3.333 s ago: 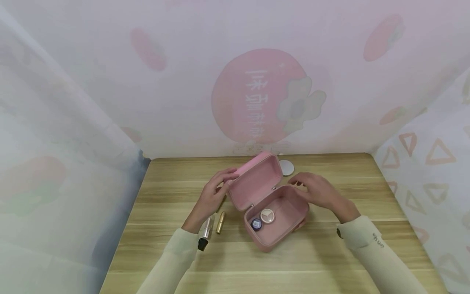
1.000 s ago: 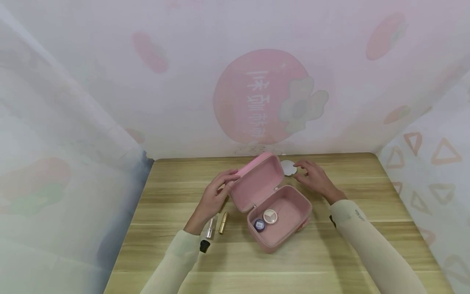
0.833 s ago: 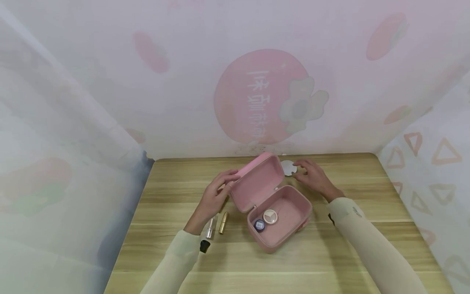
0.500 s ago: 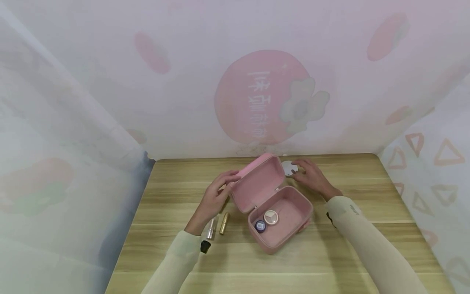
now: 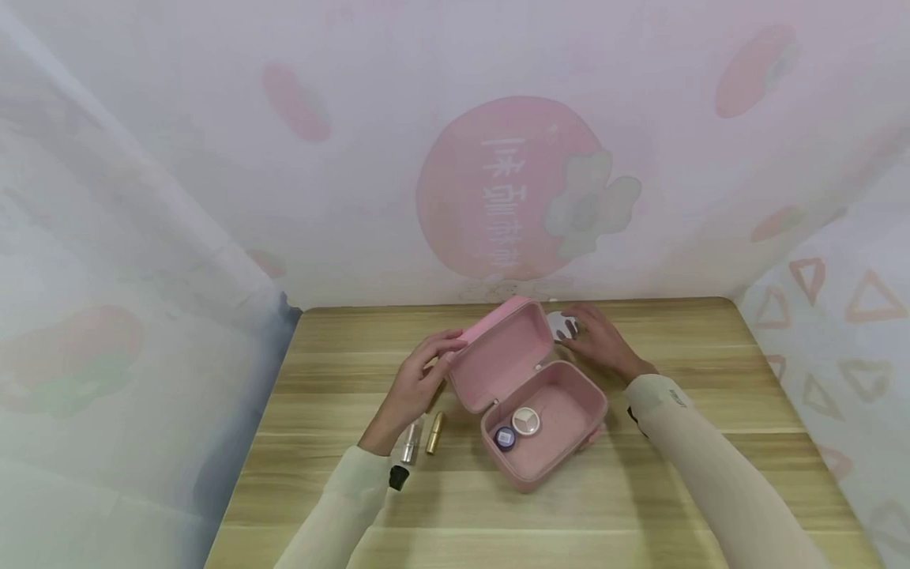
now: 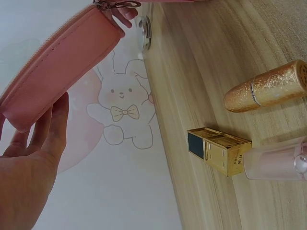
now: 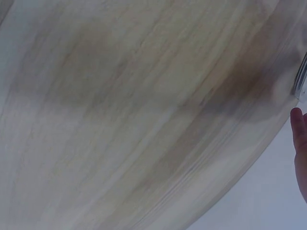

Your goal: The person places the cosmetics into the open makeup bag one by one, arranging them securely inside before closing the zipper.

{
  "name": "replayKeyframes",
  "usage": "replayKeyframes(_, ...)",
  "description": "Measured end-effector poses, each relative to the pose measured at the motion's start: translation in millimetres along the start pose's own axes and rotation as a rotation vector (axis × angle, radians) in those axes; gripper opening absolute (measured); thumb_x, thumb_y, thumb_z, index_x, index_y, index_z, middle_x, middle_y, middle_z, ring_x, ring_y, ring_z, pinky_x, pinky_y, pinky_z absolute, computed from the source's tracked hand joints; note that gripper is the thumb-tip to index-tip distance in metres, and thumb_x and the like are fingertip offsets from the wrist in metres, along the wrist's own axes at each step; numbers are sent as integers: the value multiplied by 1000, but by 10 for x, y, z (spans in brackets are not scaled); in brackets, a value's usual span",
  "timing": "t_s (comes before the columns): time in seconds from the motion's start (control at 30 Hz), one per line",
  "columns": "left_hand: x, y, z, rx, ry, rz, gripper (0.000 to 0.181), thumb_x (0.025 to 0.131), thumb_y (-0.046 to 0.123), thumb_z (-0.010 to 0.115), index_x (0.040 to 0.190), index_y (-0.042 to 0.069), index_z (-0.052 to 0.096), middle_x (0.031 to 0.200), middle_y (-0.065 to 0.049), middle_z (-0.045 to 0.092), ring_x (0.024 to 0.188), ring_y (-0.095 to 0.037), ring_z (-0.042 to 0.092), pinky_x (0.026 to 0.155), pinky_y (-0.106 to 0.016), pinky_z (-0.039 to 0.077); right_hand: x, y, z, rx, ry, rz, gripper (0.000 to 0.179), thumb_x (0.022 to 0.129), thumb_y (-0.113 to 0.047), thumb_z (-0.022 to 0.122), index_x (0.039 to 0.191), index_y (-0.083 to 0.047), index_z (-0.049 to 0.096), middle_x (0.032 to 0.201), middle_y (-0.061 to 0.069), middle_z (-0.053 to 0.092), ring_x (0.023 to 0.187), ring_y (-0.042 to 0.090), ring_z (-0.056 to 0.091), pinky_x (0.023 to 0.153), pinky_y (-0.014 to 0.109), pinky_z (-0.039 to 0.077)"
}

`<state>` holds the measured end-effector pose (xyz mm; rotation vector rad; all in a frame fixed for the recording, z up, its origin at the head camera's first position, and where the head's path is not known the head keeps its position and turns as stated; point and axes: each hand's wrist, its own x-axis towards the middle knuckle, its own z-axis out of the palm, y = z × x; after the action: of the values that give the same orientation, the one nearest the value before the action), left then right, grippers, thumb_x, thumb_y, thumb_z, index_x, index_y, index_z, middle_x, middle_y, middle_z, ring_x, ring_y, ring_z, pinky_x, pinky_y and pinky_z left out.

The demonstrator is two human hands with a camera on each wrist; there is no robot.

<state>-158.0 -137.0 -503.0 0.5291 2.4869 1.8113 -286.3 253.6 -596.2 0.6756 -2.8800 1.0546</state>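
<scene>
My left hand point(image 5: 415, 387) holds the raised lid point(image 5: 498, 348) of a pink cosmetic case, fingers on its outer side and thumb at the edge. In the left wrist view, fingers of this hand point(image 6: 38, 153) curl up beneath the lid's zipped edge. Two small round items are in the case's base point(image 5: 569, 403): a cream-rimmed pan point(image 5: 526, 421) with three sections and a dark blue pot point(image 5: 505, 438). Behind the case, my right hand point(image 5: 600, 341) grips the rim of a silver-edged round mirror point(image 5: 557, 324) between curved fingers and thumb, partly covering it.
A gold lipstick point(image 5: 435, 433) and a clear tube with a silver end point(image 5: 410, 442) lie beside my left wrist. The left wrist view also shows a gold, black-ended lipstick point(image 6: 218, 149). A printed curtain point(image 5: 341, 221) rises at the table's back edge.
My right hand has gone from the case's right side to the round mirror, its fingers now farther over it. The left hand keeps its hold on the lid.
</scene>
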Motion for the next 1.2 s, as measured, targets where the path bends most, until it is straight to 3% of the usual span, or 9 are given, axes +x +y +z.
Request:
replayKeyframes(0.33,-19,-14,0,-10,2,6,31,117,25,54,141,16,71,165,-3,53,156,-31,47,116,-60,52,28,-1,60,36,-56,77,69,96,-24,86,155,-5,56,171,25,37,157,47,36,125,71,34)
replayKeyframes(0.6,-21,-24,-4,-19,2,7,31,116,26,55,141,17,71,165,-3,53,156,-32,48,115,-61,52,60,73,101,9,-84,60,77,96,-32,85,161,-9,50,174,22,34,158,48,35,126,71,33)
replayKeyframes(0.87,-20,-28,-8,-25,1,10,31,117,25,54,142,15,70,165,-3,52,155,-32,48,114,-59,53,55,-24,86,-30,-102,55,73,98,-25,82,161,-7,50,174,25,33,158,50,35,128,69,32)
replayKeyframes(1.2,-17,-39,14,-19,-12,1,31,117,27,54,141,17,71,165,-2,53,154,-31,50,113,-55,56,39,78,116,-73,-82,30,57,98,-22,82,148,-3,61,166,27,45,153,50,42,128,67,33)
